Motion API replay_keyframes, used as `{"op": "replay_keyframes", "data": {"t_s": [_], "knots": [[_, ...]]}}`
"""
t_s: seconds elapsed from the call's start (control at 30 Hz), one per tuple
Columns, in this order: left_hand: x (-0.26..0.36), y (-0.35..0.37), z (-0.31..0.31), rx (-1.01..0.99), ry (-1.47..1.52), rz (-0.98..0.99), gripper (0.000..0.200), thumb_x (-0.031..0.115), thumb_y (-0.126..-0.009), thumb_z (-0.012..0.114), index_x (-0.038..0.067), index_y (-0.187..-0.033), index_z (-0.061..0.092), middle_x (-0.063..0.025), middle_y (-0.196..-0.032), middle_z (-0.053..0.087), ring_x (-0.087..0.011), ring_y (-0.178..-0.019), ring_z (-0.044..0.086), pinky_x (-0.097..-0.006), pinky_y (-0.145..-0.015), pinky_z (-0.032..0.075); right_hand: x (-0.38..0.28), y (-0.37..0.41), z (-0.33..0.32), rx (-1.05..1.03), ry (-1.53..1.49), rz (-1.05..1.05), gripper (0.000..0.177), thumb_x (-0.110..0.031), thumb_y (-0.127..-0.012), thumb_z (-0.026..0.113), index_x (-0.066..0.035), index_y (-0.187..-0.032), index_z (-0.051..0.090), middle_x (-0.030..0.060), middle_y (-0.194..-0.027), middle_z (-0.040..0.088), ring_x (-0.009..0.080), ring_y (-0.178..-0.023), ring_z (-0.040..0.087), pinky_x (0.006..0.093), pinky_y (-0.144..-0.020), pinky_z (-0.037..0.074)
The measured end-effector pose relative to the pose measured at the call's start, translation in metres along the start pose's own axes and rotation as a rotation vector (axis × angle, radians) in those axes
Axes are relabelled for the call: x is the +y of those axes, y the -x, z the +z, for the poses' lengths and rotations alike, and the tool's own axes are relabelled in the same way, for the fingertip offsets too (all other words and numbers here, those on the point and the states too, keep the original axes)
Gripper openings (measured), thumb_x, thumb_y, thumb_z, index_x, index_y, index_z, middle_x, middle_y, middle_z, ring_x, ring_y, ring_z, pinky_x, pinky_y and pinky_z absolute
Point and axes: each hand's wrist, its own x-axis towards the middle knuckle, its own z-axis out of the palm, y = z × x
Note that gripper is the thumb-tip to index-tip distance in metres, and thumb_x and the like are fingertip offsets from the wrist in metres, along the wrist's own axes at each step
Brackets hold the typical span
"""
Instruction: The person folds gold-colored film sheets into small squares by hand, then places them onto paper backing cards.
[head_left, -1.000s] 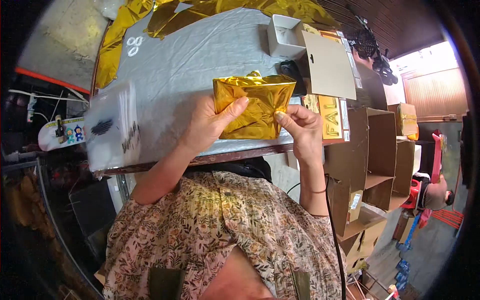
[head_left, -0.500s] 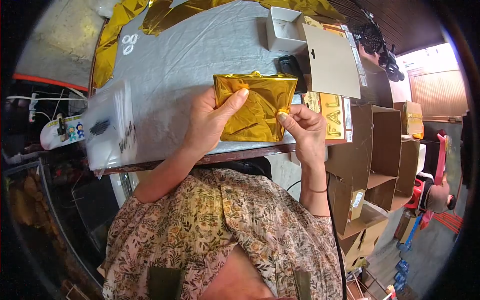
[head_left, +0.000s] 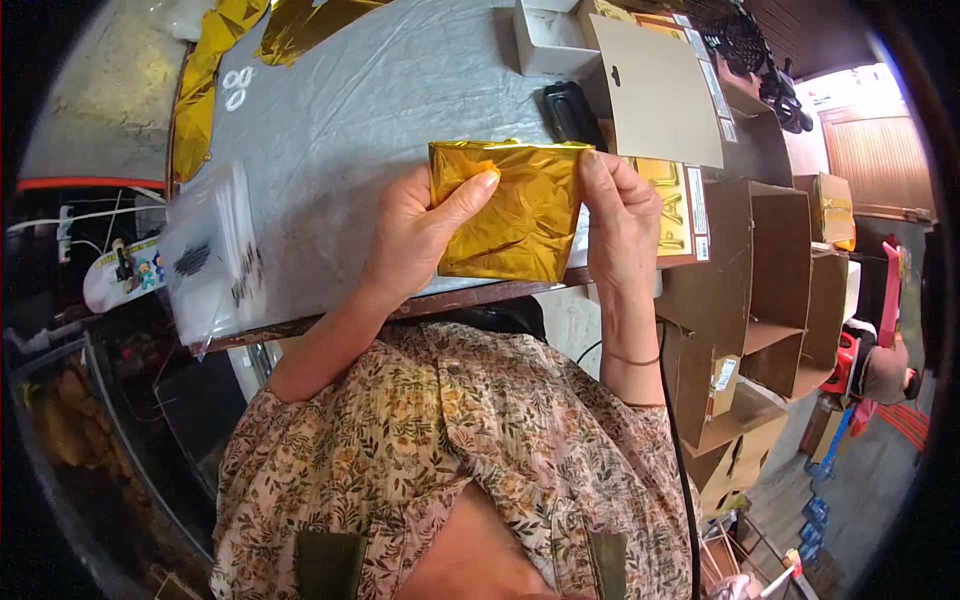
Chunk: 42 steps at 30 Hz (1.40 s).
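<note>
My left hand [head_left: 415, 235] pinches the folded gold foil packet [head_left: 520, 215]; my right hand [head_left: 620, 220] clasps its far edge. It spans crosswise between both grips.

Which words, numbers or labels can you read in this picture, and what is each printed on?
No text reads clearly.
Gold foil packet, held by left hand and right hand: no print.
Clear plastic bag: black print, blurred.
Card pack beside the right hand: large gold letters, partly hidden.
White label strip on that pack: too small.
</note>
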Motion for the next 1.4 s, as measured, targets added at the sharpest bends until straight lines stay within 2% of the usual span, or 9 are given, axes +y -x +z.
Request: {"op": "replay_keyframes", "data": {"t_s": [0.23, 0.37, 0.43, 0.6, 1.1, 1.23, 1.27, 1.3, 1.4], "knots": [[-0.002, 0.001, -0.001, -0.008, -0.024, 0.016, 0.022, 0.019, -0.106, 0.07, 0.0, -0.116, 0.075, -0.0007, -0.107, 0.076, -0.0066, -0.091, 0.069, -0.0258, -0.082, 0.058, 0.015, 0.0, 0.003, 0.092, -0.251, -0.019, 0.02, -0.015, -0.104, 0.072, 0.004, -0.107, 0.078, 0.0008, -0.093, 0.074, 0.006, -0.084, 0.062, 0.022, -0.08, 0.049], [-0.001, -0.004, -0.001, 0.008, 0.098, -0.028, 0.022, 0.017, -0.105, 0.069, -0.001, -0.117, 0.074, -0.0038, -0.109, 0.076, -0.0095, -0.094, 0.071, -0.0278, -0.084, 0.059, 0.002, 0.002, -0.016, 0.005, -0.003, 0.018, 0.02, -0.017, -0.104, 0.07, 0.002, -0.103, 0.078, 0.0032, -0.095, 0.076, 0.0076, -0.089, 0.066, 0.0233, -0.085, 0.051], [0.0, -0.01, -0.002, 0.01, 0.131, 0.005, 0.022, 0.016, -0.105, 0.069, -0.002, -0.118, 0.073, -0.005, -0.111, 0.077, -0.0105, -0.095, 0.072, -0.0284, -0.085, 0.059, -0.012, 0.006, -0.027, -0.142, 0.26, 0.088, 0.019, -0.016, -0.102, 0.073, 0.003, -0.102, 0.078, 0.0053, -0.097, 0.077, 0.0082, -0.089, 0.068, 0.0249, -0.087, 0.052], [-0.001, -0.018, 0.003, -0.028, 0.163, 0.007, 0.023, 0.015, -0.105, 0.07, -0.002, -0.121, 0.072, -0.0071, -0.115, 0.075, -0.0111, -0.099, 0.07, -0.0291, -0.089, 0.058, -0.015, 0.019, -0.038, -0.13, 0.153, 0.183, 0.016, -0.002, -0.091, 0.082, 0.002, -0.106, 0.079, 0.0072, -0.091, 0.08, 0.0096, -0.079, 0.071, 0.0228, -0.079, 0.055], [-0.008, -0.025, 0.044, -0.145, 0.145, -0.078, 0.024, 0.016, -0.106, 0.069, -0.002, -0.122, 0.07, -0.0047, -0.112, 0.074, -0.0096, -0.098, 0.069, -0.0285, -0.087, 0.058, -0.01, 0.03, -0.074, -0.016, 0.04, 0.142, 0.013, -0.002, -0.094, 0.079, 0.003, -0.106, 0.079, 0.0061, -0.092, 0.079, 0.0089, -0.079, 0.07, 0.0224, -0.076, 0.054], [-0.003, -0.047, 0.047, -0.304, 0.027, -0.108, 0.04, 0.034, -0.111, 0.06, -0.004, -0.12, 0.07, -0.0066, -0.112, 0.075, -0.0106, -0.096, 0.07, -0.0283, -0.086, 0.059, -0.019, 0.034, -0.096, 0.063, 0.034, 0.109, 0.014, -0.004, -0.094, 0.079, 0.004, -0.105, 0.078, 0.0071, -0.093, 0.079, 0.0095, -0.077, 0.069, 0.0231, -0.075, 0.054], [0.014, -0.055, 0.044, -0.309, -0.005, -0.295, 0.051, 0.042, -0.111, 0.057, -0.007, -0.121, 0.07, -0.0111, -0.111, 0.076, -0.0149, -0.093, 0.074, -0.0298, -0.085, 0.061, -0.027, 0.036, -0.101, 0.086, 0.033, 0.129, 0.014, -0.005, -0.094, 0.078, 0.004, -0.105, 0.078, 0.007, -0.094, 0.078, 0.0096, -0.077, 0.068, 0.0231, -0.075, 0.052], [0.02, -0.065, 0.047, -0.321, -0.007, -0.285, 0.051, 0.042, -0.111, 0.057, -0.007, -0.121, 0.07, -0.0111, -0.111, 0.076, -0.0149, -0.093, 0.074, -0.0298, -0.085, 0.061, -0.032, 0.036, -0.109, 0.089, 0.035, 0.114, 0.014, -0.005, -0.094, 0.078, 0.004, -0.105, 0.078, 0.007, -0.094, 0.078, 0.0096, -0.077, 0.068, 0.0231, -0.075, 0.052], [0.016, -0.107, 0.055, -0.264, -0.412, -0.141, 0.053, 0.042, -0.11, 0.06, -0.008, -0.125, 0.068, -0.0167, -0.111, 0.076, -0.0211, -0.093, 0.077, -0.0317, -0.08, 0.063, -0.042, 0.039, -0.136, 0.157, -0.034, 0.018, 0.014, -0.005, -0.094, 0.077, 0.004, -0.105, 0.076, 0.0059, -0.095, 0.077, 0.0096, -0.08, 0.068, 0.0226, -0.078, 0.052]]}}
